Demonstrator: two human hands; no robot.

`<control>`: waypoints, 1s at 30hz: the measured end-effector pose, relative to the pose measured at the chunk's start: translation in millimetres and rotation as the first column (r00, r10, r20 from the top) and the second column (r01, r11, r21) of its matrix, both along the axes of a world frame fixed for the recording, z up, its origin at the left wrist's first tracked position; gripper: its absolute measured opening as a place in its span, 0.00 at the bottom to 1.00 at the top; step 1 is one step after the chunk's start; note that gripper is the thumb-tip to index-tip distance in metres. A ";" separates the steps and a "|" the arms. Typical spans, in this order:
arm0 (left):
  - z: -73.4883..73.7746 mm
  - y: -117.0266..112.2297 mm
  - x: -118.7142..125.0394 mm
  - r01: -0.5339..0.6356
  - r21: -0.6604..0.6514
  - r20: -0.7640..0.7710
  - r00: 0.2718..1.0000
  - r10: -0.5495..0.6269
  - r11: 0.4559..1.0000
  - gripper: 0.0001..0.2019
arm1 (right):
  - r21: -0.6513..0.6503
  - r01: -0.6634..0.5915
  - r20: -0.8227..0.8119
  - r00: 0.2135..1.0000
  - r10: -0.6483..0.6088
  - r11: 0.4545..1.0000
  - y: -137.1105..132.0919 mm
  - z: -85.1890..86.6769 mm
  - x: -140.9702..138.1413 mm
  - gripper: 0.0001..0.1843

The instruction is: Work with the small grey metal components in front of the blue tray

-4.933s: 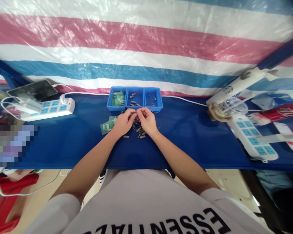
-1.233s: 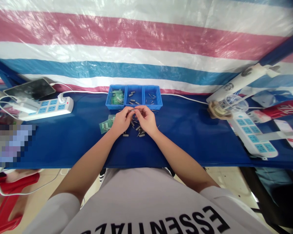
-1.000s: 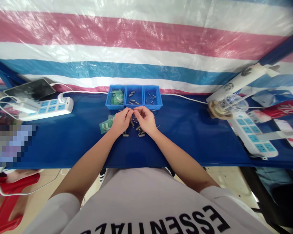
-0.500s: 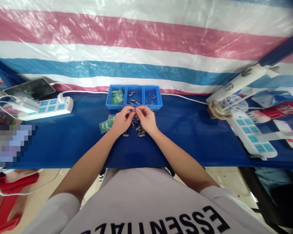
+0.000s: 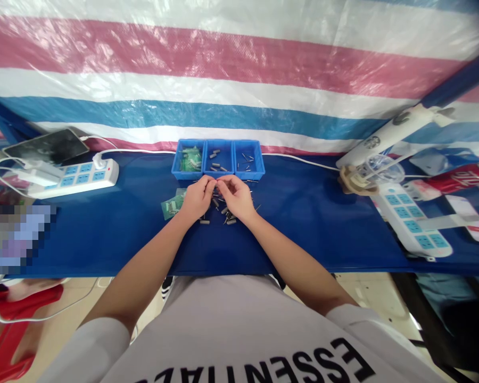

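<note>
On the near side of the blue three-part bin point(image 5: 253, 175), the left hand point(image 5: 198, 197) and the right hand point(image 5: 238, 198) meet fingertip to fingertip; what lies between them is hidden, so I cannot tell whether either grip is clenched or grasping a part; loose metal parts point(image 5: 231, 222) lie on the worktop point(image 5: 303, 229) in front of the bin, beneath and beside the hands; one stubby cylinder point(image 5: 205, 222) has its long axis roughly parallel to the bin's front wall; another cylinder point(image 5: 216, 203), between the hands, points more toward the bin, slightly slanted; green packets point(image 5: 172, 206) lie just left of the left hand, before the bin's left compartment; inside the bin are more green packets at left, short cylinders in the middle and thin pins at right, pointing various ways; nearest the person, well apart from the bin, the shirt point(image 5: 223, 319) reads "ESSENTIAL" upside down; well right of the bin, a white tube point(image 5: 385, 135) bears a round dark emblem and a red package point(image 5: 461, 178) carries pale lettering, neither legible.
</note>
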State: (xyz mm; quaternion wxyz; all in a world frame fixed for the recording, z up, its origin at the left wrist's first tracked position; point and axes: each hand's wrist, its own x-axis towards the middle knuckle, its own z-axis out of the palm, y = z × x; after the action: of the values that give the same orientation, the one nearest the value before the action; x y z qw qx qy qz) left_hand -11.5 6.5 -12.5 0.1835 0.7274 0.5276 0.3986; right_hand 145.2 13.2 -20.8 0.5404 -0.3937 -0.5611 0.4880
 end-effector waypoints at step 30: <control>1.8 -0.9 1.3 0.004 0.006 0.008 1.000 -0.004 1.000 0.18 | 0.017 -0.003 0.008 1.000 0.003 1.000 0.1 -0.2 1.2 0.19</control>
State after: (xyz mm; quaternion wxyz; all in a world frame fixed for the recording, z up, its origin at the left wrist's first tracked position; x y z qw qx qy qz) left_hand -10.2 5.6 -10.7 0.1845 0.7272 0.5243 0.4028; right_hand 146.4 13.3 -21.0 0.5408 -0.3902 -0.5678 0.4825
